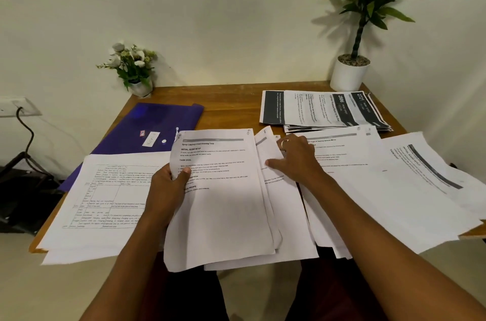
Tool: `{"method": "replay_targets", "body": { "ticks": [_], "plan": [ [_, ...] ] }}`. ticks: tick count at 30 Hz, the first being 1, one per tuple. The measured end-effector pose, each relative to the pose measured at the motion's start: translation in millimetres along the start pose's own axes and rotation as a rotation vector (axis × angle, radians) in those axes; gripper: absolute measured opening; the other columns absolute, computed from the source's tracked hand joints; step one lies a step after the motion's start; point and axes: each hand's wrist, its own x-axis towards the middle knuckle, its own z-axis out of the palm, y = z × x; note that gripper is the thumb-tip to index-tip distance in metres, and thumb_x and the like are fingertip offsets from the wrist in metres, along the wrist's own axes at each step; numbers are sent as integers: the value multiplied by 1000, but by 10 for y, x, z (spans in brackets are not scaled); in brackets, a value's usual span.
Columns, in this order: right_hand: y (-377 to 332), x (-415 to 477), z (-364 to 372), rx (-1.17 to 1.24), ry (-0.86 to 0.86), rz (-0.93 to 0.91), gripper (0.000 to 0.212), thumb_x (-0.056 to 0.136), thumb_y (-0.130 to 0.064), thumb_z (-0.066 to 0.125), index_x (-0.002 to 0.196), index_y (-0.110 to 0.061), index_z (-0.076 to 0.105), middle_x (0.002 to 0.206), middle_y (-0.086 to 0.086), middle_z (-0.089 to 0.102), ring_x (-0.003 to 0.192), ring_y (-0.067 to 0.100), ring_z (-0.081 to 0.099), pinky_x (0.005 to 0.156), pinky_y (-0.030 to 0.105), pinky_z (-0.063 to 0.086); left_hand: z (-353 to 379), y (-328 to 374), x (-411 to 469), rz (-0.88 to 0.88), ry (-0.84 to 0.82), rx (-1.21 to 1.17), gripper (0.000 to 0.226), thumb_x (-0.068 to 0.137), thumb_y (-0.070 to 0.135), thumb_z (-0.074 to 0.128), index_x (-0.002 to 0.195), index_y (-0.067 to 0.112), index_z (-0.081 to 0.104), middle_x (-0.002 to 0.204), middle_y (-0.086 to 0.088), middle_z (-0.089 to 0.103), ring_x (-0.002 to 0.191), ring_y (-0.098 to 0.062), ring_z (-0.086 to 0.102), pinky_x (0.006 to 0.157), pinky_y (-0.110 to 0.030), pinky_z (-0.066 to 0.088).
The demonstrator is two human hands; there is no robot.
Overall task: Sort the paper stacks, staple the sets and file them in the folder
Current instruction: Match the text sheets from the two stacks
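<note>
My left hand (168,189) grips the left edge of a printed sheet (223,205) headed with a cleaning title, lifted a little at the table's front. Several more sheets (278,202) lie fanned under it. My right hand (294,160) rests on those fanned sheets with thumb out and fingers bent over their top edges; a ring shows on one finger. A blue folder (147,123) lies shut at the back left. A sheet with a table grid (105,199) lies at the front left, overhanging the edge. No stapler is visible.
A stack of dark-banded printouts (323,110) sits at the back right. Loose white pages (394,189) spread over the right side and past the wooden table's (231,102) edge. A small flower pot (136,71) and a white potted plant (349,73) stand against the wall.
</note>
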Motion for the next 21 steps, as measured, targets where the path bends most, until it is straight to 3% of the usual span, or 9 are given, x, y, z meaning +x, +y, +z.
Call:
{"method": "replay_targets", "body": {
  "ticks": [2,6,9,13,19,21],
  "plan": [
    [-35,-112,-35,105,-132,18,40,86,-42,79,107,-11,64,103,1,63,102,22,61,87,36,50,3,8,-4,-4,2,-1,17,102,29,60,117,23,62,93,18,67,82,-3,67,62,-16,48],
    [-41,-214,-67,322,-255,81,47,90,-32,76,129,-13,56,114,-4,59,102,14,56,85,29,46,5,38,-19,5,16,10,15,102,28,59,115,22,61,91,18,65,79,-1,64,59,-13,46],
    [7,-211,-129,598,-168,181,45,91,-28,74,132,-17,57,124,-4,65,109,18,62,91,33,50,-4,55,-37,-1,23,8,16,102,29,59,116,21,61,91,18,64,80,-2,63,61,-17,46],
    [91,-198,-334,862,-57,263,23,94,-18,70,117,-22,65,111,-3,73,100,17,70,87,31,56,0,73,-46,-7,26,5,17,102,28,59,116,19,61,92,11,64,80,-3,62,61,-18,45],
    [479,-299,-871,914,28,316,15,99,-18,66,114,-18,63,102,-6,72,84,6,68,58,14,52,-2,97,-61,-1,38,8,24,102,27,60,122,14,63,101,0,66,80,-4,60,64,-19,45],
    [699,-343,-1039,793,71,328,25,99,-26,67,121,-17,63,108,-4,70,89,12,66,67,19,51,6,101,-64,5,38,12,25,102,26,59,124,14,63,104,-1,65,80,-4,60,64,-19,44]
  ]
}}
